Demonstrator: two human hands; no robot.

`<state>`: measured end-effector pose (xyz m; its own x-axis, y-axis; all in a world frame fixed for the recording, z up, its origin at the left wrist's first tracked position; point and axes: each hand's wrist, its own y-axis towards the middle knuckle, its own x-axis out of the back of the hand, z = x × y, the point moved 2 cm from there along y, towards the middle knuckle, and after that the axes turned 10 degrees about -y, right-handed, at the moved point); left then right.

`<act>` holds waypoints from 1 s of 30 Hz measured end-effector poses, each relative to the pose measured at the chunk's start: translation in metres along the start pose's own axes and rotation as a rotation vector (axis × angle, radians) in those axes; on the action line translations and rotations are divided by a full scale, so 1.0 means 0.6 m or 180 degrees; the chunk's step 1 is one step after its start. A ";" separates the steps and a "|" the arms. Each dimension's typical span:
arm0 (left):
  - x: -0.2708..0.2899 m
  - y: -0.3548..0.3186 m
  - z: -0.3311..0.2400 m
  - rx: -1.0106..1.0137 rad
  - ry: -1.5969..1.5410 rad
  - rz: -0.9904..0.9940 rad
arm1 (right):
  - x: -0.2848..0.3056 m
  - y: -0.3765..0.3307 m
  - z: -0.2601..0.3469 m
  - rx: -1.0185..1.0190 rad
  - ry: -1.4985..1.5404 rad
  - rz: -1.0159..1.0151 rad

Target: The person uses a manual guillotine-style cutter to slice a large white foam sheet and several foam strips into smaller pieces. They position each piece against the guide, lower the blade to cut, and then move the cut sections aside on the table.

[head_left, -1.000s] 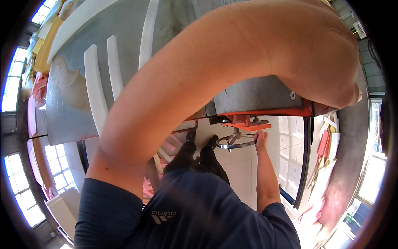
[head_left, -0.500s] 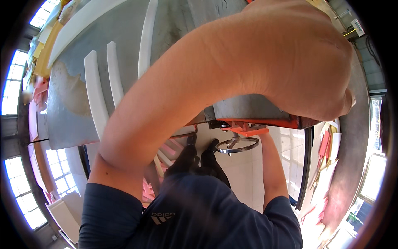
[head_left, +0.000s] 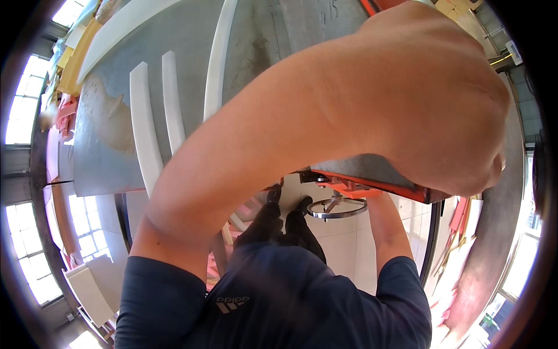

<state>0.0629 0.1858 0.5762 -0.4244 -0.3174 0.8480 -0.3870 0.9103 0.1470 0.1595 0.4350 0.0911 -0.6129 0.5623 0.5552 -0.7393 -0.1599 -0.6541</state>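
Note:
My left arm stretches across the grey metal table, and my left hand [head_left: 444, 99] is over its right part, close to the red-orange edge. Its fingers curl inward, and whatever they may hold is hidden behind the hand. My right forearm [head_left: 388, 230] reaches up under the table's front edge beside an orange bracket [head_left: 354, 189]; the right hand itself is hidden there. Below the bracket hangs a silver handwheel [head_left: 337, 208], left of the right forearm. White strips [head_left: 146, 125] lie on the left part of the metal table [head_left: 102, 171].
A broad curved white piece [head_left: 119, 32] lies at the table's far left. Pink and white scraps [head_left: 456, 232] are piled at the right, with more coloured pieces beyond the left edge. My legs stand on a pale tiled floor [head_left: 340, 250] below the handwheel.
The view has shifted a little, so the table and strips appear farther right. My left hand appears slightly lower and farther right, still curled. My right forearm stays under the table edge.

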 end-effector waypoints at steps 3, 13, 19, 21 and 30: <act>-0.004 0.007 -0.003 0.0014 0.0029 -0.0036 | -0.008 -0.009 -0.005 0.0042 -0.0022 -0.0124; -0.021 -0.001 0.000 -0.0078 0.0046 -0.0311 | -0.027 0.004 0.010 0.0092 0.0117 -0.0707; -0.073 -0.050 0.094 -0.1703 -0.1096 -0.3350 | -0.013 -0.005 0.009 -0.0206 0.0405 -0.1823; -0.105 -0.139 0.204 -0.1088 -0.0629 -0.3506 | -0.017 -0.041 -0.004 -0.0463 0.0552 -0.2372; -0.481 -0.564 0.731 0.5083 -0.0702 -0.2020 | -0.220 -0.258 0.120 -0.1758 0.0626 -0.3297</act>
<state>-0.0424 -0.1473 0.0582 0.0604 -0.6443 0.7624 -0.8296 -0.4572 -0.3206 0.3345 0.3271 0.1562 0.2944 0.3405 0.8930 -0.6075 0.7880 -0.1002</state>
